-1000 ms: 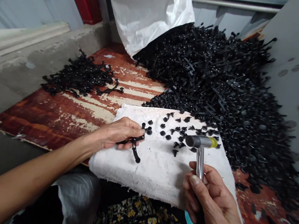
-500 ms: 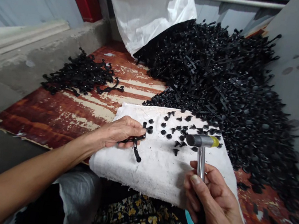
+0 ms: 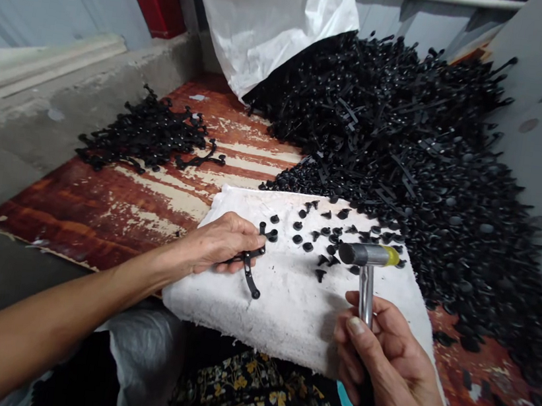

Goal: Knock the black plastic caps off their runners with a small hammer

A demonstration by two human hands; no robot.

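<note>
My left hand (image 3: 228, 243) pinches a black branched plastic part (image 3: 250, 273) over a folded white cloth (image 3: 286, 311). One curved arm of the part points toward me and ends in a round knob; my fingers hide some of it. My right hand (image 3: 381, 351) is wrapped round the handle of a small mallet (image 3: 368, 256), whose head has a dark face and a yellow face. The mallet is held upright above the cloth's right side. Several small black mushroom-shaped plugs (image 3: 308, 247) lie scattered on the cloth, between my hands and beyond them.
A large heap of black plastic pieces (image 3: 385, 131) spreads behind and right of the cloth, partly under a white sack (image 3: 274, 24). A smaller pile of branched black parts (image 3: 145, 133) sits left on the worn red board (image 3: 51, 201). A red box (image 3: 158, 5) stands at the back wall.
Both hands keep their grips. The black part in my left hand has tilted very slightly, and the view has shifted a little; the mallet stays raised in nearly the same place.
</note>
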